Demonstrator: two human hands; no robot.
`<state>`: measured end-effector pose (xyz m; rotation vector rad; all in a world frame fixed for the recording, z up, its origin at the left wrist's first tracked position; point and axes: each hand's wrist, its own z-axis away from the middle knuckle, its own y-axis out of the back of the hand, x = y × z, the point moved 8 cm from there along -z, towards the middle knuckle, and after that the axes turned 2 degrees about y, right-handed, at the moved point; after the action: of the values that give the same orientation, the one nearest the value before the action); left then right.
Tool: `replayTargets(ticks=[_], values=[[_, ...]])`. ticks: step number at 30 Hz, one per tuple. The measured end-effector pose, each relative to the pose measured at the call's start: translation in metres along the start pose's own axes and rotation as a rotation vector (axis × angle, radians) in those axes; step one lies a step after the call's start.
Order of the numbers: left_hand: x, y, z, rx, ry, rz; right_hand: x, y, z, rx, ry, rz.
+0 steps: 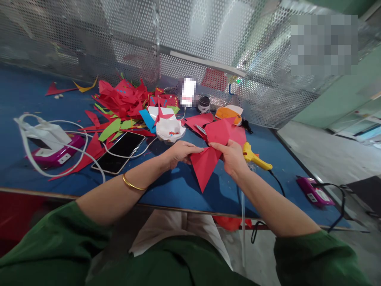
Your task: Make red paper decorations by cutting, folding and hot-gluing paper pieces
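Both my hands hold a folded red paper piece [203,169] over the front of the blue table. My left hand [181,154] pinches its left edge between thumb and fingers. On the other side, my right hand [232,155] grips the paper near its middle, thumb on top. One pointed corner hangs down toward me, and wider red flaps spread out behind the hands. Scissors [202,130] lie partly under red paper just beyond. To the right of my right hand rests a yellow glue gun [256,158] with a black cord.
Red paper scraps [122,97] are heaped at the back left. A black-screened phone [120,153] lies left of my hands, near a purple power strip [56,153] with white cables. A white bowl [169,131] stands mid-table. Another purple power strip [314,191] sits at the right edge. Perforated metal mesh [125,35] rises behind.
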<state>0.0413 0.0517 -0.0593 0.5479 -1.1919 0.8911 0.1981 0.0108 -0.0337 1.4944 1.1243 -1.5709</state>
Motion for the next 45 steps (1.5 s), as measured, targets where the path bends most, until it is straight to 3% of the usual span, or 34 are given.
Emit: replayTargets(ticks=[9, 22, 31, 41, 45], values=[[-0.003, -0.005, 0.0, -0.058, 0.03, -0.041, 0.009, 0.001, 0.0, 0.021, -0.043, -0.044], [-0.003, -0.002, -0.004, -0.009, 0.008, -0.114, 0.023, -0.001, -0.002, -0.052, -0.176, -0.041], [-0.005, -0.008, -0.002, -0.095, 0.056, -0.08, 0.015, 0.005, -0.002, -0.003, -0.061, -0.059], [0.005, -0.012, 0.0, -0.011, -0.104, -0.047, 0.016, -0.002, 0.004, -0.083, -0.014, -0.087], [0.003, -0.012, -0.001, 0.007, -0.102, -0.063, 0.017, -0.001, 0.005, -0.066, -0.026, -0.1]])
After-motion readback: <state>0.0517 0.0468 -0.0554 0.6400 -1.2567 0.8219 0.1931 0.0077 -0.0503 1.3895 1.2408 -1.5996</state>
